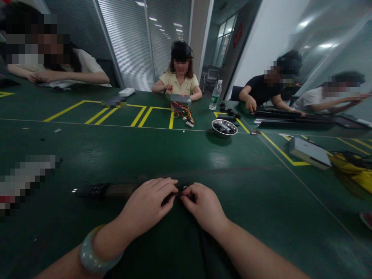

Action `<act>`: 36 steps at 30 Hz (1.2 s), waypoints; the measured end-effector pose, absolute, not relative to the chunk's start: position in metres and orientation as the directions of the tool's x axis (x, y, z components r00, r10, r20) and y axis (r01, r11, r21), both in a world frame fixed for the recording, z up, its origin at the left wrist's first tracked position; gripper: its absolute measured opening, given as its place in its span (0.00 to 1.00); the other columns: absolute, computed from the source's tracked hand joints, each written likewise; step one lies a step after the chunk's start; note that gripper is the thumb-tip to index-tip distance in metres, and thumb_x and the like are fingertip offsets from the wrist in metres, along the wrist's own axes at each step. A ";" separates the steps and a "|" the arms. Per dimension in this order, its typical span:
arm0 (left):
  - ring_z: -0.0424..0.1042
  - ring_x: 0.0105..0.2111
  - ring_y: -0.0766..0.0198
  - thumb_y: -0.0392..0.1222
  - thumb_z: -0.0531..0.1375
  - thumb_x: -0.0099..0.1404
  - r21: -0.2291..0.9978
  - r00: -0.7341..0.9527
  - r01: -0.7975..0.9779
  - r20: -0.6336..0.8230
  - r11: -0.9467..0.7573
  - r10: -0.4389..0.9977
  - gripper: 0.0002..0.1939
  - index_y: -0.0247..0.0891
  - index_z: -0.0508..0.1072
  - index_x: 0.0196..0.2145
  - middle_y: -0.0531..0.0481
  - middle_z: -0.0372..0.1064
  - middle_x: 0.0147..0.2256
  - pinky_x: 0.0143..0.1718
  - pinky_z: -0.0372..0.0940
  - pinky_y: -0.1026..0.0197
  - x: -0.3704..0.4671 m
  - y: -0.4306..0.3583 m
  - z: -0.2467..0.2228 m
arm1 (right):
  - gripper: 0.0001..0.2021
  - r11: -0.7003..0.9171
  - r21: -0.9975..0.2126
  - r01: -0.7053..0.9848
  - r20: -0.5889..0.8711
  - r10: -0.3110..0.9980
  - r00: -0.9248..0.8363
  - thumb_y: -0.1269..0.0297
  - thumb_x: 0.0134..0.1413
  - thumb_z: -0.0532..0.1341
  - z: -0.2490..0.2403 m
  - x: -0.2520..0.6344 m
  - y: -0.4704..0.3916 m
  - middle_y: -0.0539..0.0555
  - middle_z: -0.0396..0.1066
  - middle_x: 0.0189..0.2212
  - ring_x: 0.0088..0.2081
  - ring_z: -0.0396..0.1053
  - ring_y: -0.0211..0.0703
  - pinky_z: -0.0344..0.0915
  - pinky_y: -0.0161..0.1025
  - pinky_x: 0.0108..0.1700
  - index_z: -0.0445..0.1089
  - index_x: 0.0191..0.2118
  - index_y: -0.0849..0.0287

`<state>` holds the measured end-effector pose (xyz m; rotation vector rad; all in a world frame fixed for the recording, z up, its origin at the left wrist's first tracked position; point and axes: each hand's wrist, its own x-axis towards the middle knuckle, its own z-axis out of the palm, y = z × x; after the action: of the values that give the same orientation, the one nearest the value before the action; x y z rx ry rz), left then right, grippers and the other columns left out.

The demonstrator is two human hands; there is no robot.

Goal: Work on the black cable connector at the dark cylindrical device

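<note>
A long, dark rod-shaped thing lies across the green table before me. Its left end has a small shiny tip, and a brownish stretch shows along its middle. My left hand, with a pale bangle on the wrist, rests over its right part, fingers curled and closed. Close beside it, my right hand is closed, thumb and forefinger pinched together. The fingertips of both hands nearly meet at a small dark piece, whose kind I cannot make out. My fingers hide the right end of the rod-shaped thing.
Beyond my hands stand a metal bowl of dark parts, a water bottle, and a grey box with coloured cables. A silver box and a yellow-and-black bundle lie right. Several people sit around the table.
</note>
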<state>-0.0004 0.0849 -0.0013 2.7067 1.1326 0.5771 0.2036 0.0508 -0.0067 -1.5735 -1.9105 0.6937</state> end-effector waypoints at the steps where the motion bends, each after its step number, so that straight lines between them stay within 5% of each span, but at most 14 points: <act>1: 0.71 0.51 0.53 0.39 0.57 0.65 0.281 0.641 0.651 0.293 -0.705 0.709 0.09 0.44 0.74 0.42 0.51 0.72 0.52 0.53 0.65 0.46 -0.001 0.085 -0.002 | 0.03 0.173 -0.696 0.697 0.094 0.984 -0.150 0.70 0.55 0.64 -0.006 0.203 0.051 0.49 0.71 0.30 0.34 0.68 0.38 0.60 0.33 0.36 0.75 0.33 0.56; 36: 0.73 0.48 0.53 0.41 0.59 0.65 0.319 0.590 0.673 0.312 -0.667 0.745 0.03 0.44 0.72 0.37 0.51 0.74 0.49 0.49 0.68 0.48 0.003 0.084 0.000 | 0.03 0.173 -0.712 0.680 0.093 0.984 -0.153 0.70 0.54 0.65 -0.005 0.205 0.051 0.48 0.70 0.31 0.34 0.67 0.38 0.59 0.33 0.36 0.75 0.33 0.55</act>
<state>0.0027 0.0842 -0.0005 2.6497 1.1918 0.6363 0.2047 0.0513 -0.0055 -1.5653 -1.9017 0.7127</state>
